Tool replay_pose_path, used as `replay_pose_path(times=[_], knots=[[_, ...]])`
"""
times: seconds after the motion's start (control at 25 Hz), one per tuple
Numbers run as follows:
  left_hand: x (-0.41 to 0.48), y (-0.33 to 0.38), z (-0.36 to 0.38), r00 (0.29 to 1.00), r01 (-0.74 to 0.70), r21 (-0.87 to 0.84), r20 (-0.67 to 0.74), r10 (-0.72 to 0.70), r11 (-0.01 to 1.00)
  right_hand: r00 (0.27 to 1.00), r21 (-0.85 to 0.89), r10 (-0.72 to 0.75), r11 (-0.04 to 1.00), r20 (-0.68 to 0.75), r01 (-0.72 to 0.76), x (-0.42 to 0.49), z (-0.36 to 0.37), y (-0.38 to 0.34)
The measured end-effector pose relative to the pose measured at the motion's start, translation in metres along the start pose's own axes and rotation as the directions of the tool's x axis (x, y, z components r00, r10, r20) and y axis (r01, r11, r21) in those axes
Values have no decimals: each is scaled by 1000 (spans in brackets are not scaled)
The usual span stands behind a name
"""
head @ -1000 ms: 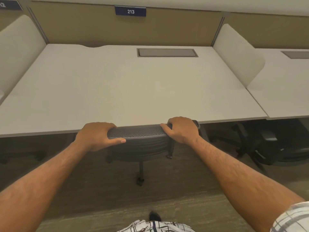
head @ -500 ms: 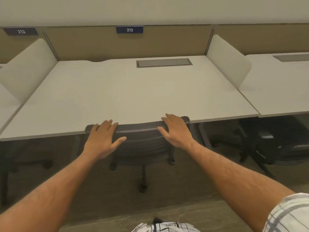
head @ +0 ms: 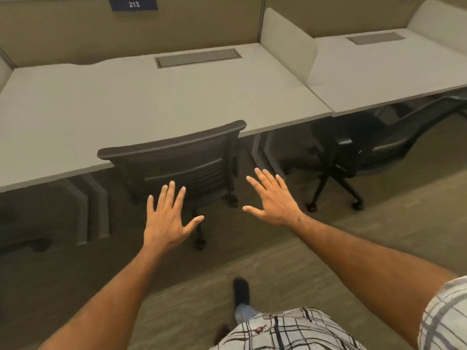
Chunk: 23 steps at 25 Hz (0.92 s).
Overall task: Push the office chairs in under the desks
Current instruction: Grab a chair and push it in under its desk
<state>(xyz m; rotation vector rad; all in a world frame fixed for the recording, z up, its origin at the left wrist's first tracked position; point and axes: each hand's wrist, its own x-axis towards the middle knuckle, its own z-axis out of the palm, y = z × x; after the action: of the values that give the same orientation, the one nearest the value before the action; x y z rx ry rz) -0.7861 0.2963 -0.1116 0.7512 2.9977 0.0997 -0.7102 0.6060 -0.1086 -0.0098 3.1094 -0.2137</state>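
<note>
A dark mesh-backed office chair (head: pixel 177 157) stands with its backrest top against the front edge of the white desk (head: pixel 126 102) marked 213, its seat hidden under the desk. My left hand (head: pixel 168 221) hovers in front of the backrest, fingers spread, touching nothing. My right hand (head: pixel 274 200) is off to the chair's right, also spread and empty. A second dark office chair (head: pixel 374 147) sits partly under the neighbouring desk (head: pixel 379 69) on the right, its backrest and wheeled base sticking out.
A white divider panel (head: pixel 288 44) separates the two desks. Grey desk legs (head: pixel 96 210) stand under the left side. A tan partition wall (head: pixel 75 34) runs behind the desks. Carpet floor (head: pixel 379 236) lies between me and the desks; my foot (head: pixel 241 291) shows below.
Both hands let go of the chair's backrest top, opened and drew back toward me. The view has swung right, showing more of the second chair.
</note>
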Motion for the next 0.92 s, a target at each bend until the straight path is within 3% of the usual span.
replay_pose_path(times=[0.44,0.92], knots=[[-27,174,54,964,-202,50,189,190,978,960,47,261,963,99,-266,-191,37,117],[-14,490,82,905,-378,-32,200,376,925,906,137,406,897,124,-421,-361,11,353]])
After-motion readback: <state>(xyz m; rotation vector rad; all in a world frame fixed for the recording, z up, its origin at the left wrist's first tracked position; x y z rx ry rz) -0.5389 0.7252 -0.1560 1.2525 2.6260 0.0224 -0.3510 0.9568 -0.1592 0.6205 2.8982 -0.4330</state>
